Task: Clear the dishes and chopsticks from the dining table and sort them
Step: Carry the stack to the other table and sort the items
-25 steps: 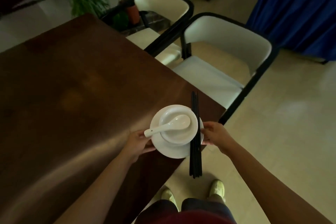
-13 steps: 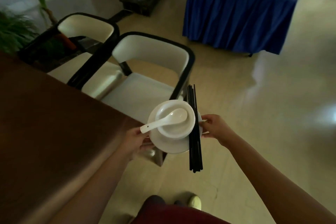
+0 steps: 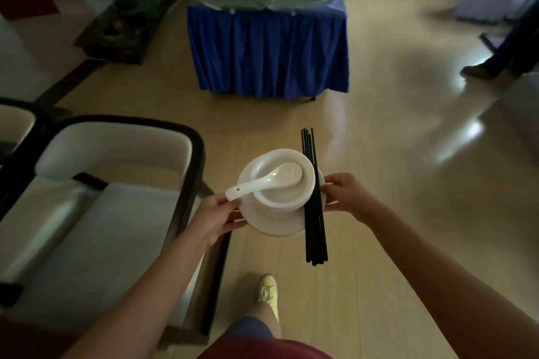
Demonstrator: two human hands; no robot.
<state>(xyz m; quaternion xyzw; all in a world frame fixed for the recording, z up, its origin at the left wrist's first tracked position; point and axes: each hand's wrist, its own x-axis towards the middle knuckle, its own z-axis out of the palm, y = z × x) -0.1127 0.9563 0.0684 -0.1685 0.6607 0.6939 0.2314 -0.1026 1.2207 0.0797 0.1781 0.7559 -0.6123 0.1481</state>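
The brown bench has left view; at frame centre, left hand (image 3: 214,217) and right hand (image 3: 347,197) grip the plate (image 3: 274,220) carrying bowl (image 3: 284,183), spoon (image 3: 264,181) and chopsticks (image 3: 314,198); no writing legible.

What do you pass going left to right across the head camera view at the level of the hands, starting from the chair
White chair → left hand → spoon handle, then its scoop in the bowl on the plate → black chopsticks → right hand.
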